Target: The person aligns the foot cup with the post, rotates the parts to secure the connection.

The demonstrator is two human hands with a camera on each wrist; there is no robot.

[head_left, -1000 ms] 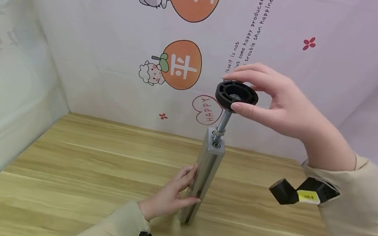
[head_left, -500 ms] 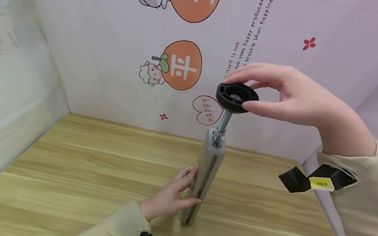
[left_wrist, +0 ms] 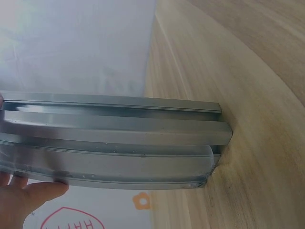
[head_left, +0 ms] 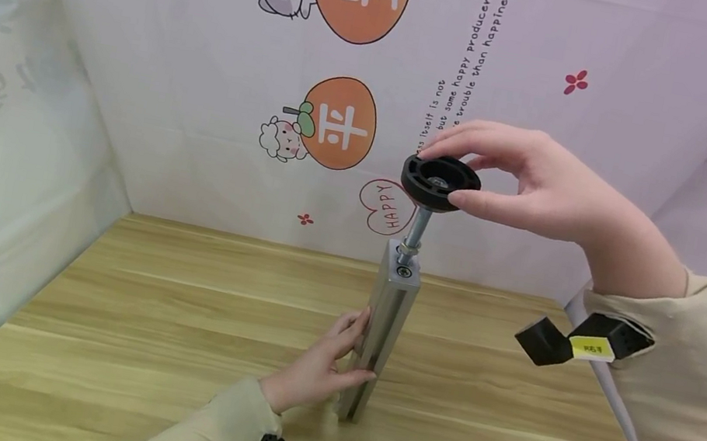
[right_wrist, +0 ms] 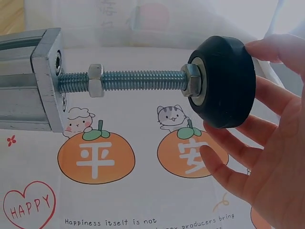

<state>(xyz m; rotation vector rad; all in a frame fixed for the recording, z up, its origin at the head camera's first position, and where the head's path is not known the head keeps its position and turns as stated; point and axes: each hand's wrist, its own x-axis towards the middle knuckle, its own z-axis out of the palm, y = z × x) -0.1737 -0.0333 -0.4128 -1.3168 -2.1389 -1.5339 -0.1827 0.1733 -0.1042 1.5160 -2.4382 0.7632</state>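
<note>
An aluminium profile (head_left: 387,321) stands upright on the table, its lower end at the wood in the left wrist view. My left hand (head_left: 317,365) grips it low down, thumb on the near face and fingers on the left side. From its end plate (right_wrist: 46,90) rises a threaded rod (right_wrist: 143,80) carrying a hex nut (right_wrist: 96,80) partway along. A black round levelling foot (right_wrist: 228,83) tops the rod, with another nut beneath it. My right hand (head_left: 540,186) pinches the foot's rim between thumb and fingertips, the palm held off to the right.
The wooden table (head_left: 166,314) spreads around the profile. A white printed cloth (head_left: 189,105) hangs behind it, with more cloth at both sides. Black wrist devices sit on both sleeves (head_left: 686,389).
My right wrist has swung outward to the right, then slightly back, and the thumb has slid rightward along the foot's rim. The left hand and the profile have stayed in place.
</note>
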